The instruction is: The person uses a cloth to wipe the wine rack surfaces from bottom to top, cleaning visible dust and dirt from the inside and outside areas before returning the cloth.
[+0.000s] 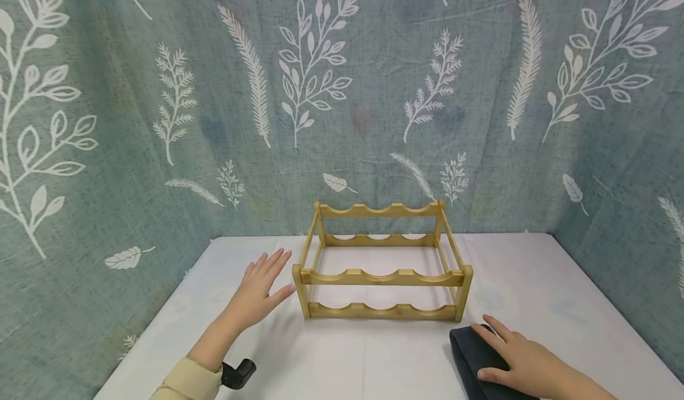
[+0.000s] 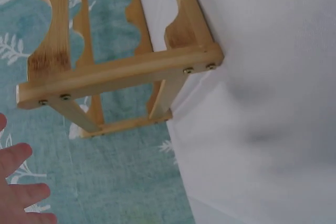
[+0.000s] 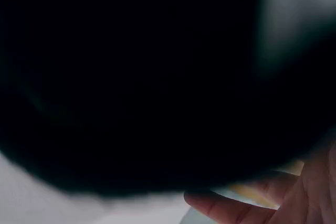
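Note:
A light wooden bottle rack with two tiers of scalloped bars stands upright on the white table. My left hand is just to its left, fingers straight and thumb spread, holding nothing. In the left wrist view, the end frame of the rack fills the upper left, with fingertips at the edge. Over a dark folded cloth at the front right lies my right hand, its fingers extended across the top. That dark cloth covers most of the right wrist view, hiding much of the hand.
The table is covered in white. A green curtain with white leaf prints closes off its back and both sides. A black wrist device sits by the left sleeve.

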A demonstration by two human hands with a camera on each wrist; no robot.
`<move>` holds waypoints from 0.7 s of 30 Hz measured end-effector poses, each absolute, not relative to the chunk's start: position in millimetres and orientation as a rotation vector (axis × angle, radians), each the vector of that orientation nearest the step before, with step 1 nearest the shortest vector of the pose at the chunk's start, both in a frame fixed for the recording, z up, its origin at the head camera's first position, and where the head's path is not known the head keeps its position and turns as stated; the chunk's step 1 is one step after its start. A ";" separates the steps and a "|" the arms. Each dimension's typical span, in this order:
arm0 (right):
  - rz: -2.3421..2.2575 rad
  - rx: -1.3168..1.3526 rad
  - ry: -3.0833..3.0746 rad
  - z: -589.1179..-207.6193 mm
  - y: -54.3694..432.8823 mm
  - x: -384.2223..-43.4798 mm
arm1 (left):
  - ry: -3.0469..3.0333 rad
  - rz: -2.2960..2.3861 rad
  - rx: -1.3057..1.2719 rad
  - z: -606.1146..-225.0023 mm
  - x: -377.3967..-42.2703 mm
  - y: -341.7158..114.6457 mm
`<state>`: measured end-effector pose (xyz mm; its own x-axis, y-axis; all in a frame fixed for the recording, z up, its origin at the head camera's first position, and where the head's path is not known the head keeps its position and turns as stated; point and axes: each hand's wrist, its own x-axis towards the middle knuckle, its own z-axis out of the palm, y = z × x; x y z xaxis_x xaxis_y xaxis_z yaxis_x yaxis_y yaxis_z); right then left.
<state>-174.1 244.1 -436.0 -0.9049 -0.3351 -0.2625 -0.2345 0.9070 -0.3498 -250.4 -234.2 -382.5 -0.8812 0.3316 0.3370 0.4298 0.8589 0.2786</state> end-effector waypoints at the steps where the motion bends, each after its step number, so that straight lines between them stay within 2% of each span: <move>1: -0.454 -0.412 2.732 -436.9 242.9 -173.6 | -2.742 -0.509 -0.590 -381.8 -250.3 -232.7; 8: -0.486 -0.398 2.715 -445.3 240.0 -173.1 | -2.682 -0.526 -0.666 -382.8 -252.0 -224.1; 17: -0.528 -0.140 2.624 -453.0 233.0 -174.7 | -2.711 -0.579 -0.676 -386.9 -252.4 -220.9; 21: -0.632 -0.169 2.620 -455.2 231.8 -173.9 | -2.707 -0.582 -0.681 -387.7 -253.7 -219.8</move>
